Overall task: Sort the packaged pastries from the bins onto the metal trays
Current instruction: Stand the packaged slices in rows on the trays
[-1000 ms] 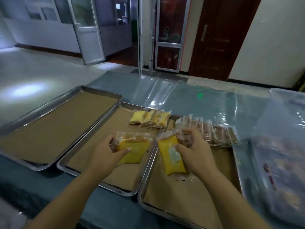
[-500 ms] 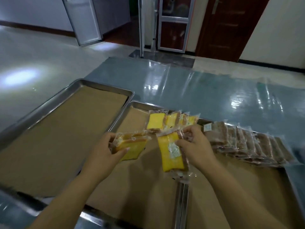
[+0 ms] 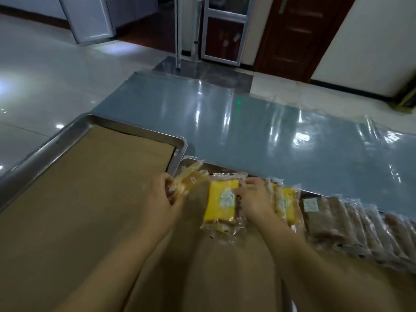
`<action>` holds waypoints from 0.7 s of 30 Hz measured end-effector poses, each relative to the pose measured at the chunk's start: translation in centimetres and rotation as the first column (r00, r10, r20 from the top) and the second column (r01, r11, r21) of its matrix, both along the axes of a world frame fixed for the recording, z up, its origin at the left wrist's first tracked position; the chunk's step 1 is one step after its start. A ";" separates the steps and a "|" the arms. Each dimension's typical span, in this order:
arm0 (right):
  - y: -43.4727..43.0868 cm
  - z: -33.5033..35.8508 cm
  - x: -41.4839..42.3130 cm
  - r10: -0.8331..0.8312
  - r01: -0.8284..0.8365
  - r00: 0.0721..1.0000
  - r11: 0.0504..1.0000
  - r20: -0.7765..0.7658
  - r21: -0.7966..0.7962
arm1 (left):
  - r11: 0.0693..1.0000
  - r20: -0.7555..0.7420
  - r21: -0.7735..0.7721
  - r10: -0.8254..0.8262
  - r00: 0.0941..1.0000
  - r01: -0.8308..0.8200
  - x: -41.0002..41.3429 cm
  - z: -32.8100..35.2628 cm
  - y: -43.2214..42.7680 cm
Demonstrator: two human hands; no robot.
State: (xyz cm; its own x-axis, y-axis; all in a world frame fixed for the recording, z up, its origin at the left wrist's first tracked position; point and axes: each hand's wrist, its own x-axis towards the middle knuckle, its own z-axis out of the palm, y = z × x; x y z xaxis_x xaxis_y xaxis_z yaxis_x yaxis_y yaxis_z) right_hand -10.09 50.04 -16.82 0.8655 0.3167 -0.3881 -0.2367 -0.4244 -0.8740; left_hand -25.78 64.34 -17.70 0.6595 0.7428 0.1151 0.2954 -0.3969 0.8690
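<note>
The yellow pastry pack (image 3: 221, 200) lay on the paper liner of the middle tray (image 3: 191, 160), at the left end of a row of yellow packs (image 3: 284, 200). The right hand (image 3: 253, 199) rested on its right edge, fingers pressing the wrapper down, so it was closed lightly on that pack. By the look of it, the cake inside was soft and light and would dent under a hard pinch. The clear film looked slick and crinkly, with loose sealed margins. A flat hold across the broad faces, or a pinch on the sealed end, seemed safest. The left hand (image 3: 162, 199) gripped a second yellow pack (image 3: 191, 180), blurred and tilted, just left of the first. Brown packs (image 3: 351, 224) overlapped in a row on the tray to the right. The left tray (image 3: 135, 129) held only its liner. All trays sat on the glossy grey worktop (image 3: 258, 122); no bins were in view.
</note>
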 end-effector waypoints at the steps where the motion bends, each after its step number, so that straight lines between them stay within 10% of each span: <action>1: 0.8 -0.5 0.6 0.003 -0.003 1.000 1.000 -0.018 -0.016 | 0.999 -0.032 0.038 -0.020 0.999 0.021 0.8 -0.6 0.5; 10: 2.6 -2.9 2.0 0.109 -0.093 0.982 0.990 0.154 -0.110 | 0.915 -0.271 0.276 -0.221 0.937 0.296 4.6 -5.4 1.6; 21: -1.1 -3.7 -1.1 0.405 -0.293 0.857 0.891 0.318 -0.346 | 0.755 -0.347 0.197 -0.542 0.765 0.625 2.9 -6.1 2.8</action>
